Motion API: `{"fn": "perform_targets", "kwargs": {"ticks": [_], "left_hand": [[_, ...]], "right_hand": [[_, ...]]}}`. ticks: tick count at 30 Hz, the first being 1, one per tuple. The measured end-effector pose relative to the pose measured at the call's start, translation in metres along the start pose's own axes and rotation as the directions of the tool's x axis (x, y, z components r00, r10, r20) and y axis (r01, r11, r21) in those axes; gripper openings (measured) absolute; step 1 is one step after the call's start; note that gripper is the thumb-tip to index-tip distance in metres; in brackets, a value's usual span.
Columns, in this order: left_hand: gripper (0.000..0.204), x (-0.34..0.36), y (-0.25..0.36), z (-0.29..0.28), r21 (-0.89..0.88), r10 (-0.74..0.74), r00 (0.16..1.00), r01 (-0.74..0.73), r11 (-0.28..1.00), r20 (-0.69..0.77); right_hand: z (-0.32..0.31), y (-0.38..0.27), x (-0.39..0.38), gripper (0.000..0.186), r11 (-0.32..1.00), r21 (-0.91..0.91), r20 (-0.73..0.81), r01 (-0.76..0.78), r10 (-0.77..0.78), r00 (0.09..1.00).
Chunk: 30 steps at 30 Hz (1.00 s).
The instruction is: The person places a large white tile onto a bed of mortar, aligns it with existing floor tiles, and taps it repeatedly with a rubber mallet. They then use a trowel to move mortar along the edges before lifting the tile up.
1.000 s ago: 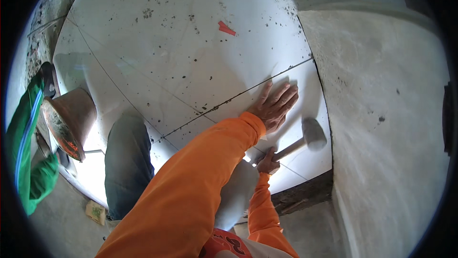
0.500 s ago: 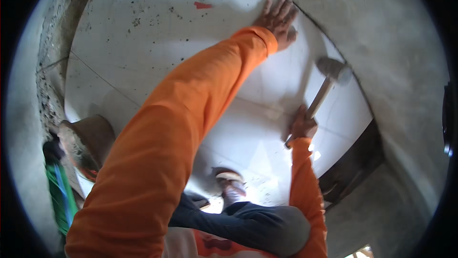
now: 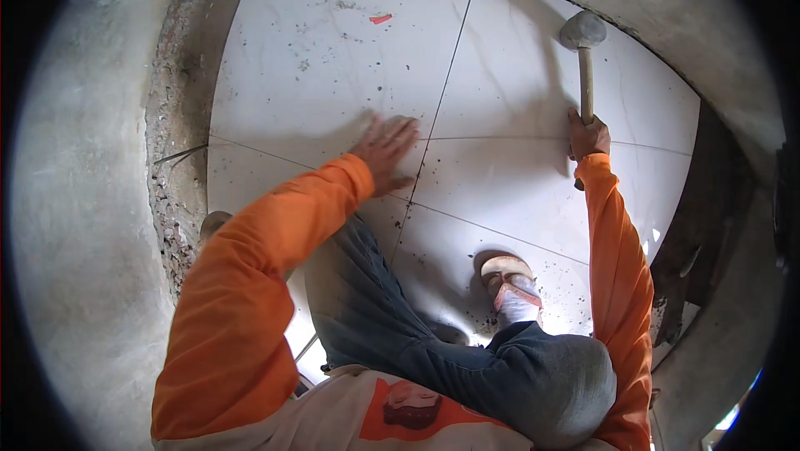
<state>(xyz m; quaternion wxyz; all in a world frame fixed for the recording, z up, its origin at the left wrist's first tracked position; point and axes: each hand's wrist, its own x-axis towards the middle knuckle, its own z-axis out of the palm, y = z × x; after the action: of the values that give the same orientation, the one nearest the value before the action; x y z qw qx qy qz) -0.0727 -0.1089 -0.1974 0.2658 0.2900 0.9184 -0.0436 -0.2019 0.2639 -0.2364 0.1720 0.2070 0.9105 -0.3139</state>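
Note:
My right hand is closed round the wooden handle of a mallet. The mallet's thick grey head points away from me, over the white tiles near the far right wall. Fingers spread, my left hand is over the white floor tiles, close to where the joints between several tiles meet. Whether its palm touches the tile I cannot tell. Dark crumbs of dirt and a small red strip lie on the tile beyond my left hand.
A grey wall curves round the far and right side. On the left, a rough broken strip runs between the tiles and another grey wall. Dark bare ground borders the tiles at right. My sandalled foot rests on the tiles.
My left hand has come back from the far wall, nearer to me and to the left. The mallet, still in my right hand, now points more straight ahead. The view has shifted.

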Motion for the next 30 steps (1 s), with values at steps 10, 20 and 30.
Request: {"fn": "perform_targets", "kwargs": {"ticks": [10,20,30], "left_hand": [[0.072,0.033,0.120,0.038,-0.172,0.131,0.865,-0.242,0.955,-0.485],[0.055,-0.006,-0.010,0.032,-0.043,-0.916,0.393,0.917,0.398,-0.085],[0.074,0.010,0.160,0.071,-0.399,-0.407,0.834,0.252,0.881,-0.372]], "right_hand": [[0.009,0.052,-0.101,0.051,0.811,0.572,-0.133,0.122,-0.055,0.990],[-0.030,0.095,-0.145,0.048,0.837,0.537,-0.157,0.101,-0.018,0.987],[-0.003,0.078,-0.157,0.052,0.944,0.276,0.053,0.184,-0.206,0.977]]}}
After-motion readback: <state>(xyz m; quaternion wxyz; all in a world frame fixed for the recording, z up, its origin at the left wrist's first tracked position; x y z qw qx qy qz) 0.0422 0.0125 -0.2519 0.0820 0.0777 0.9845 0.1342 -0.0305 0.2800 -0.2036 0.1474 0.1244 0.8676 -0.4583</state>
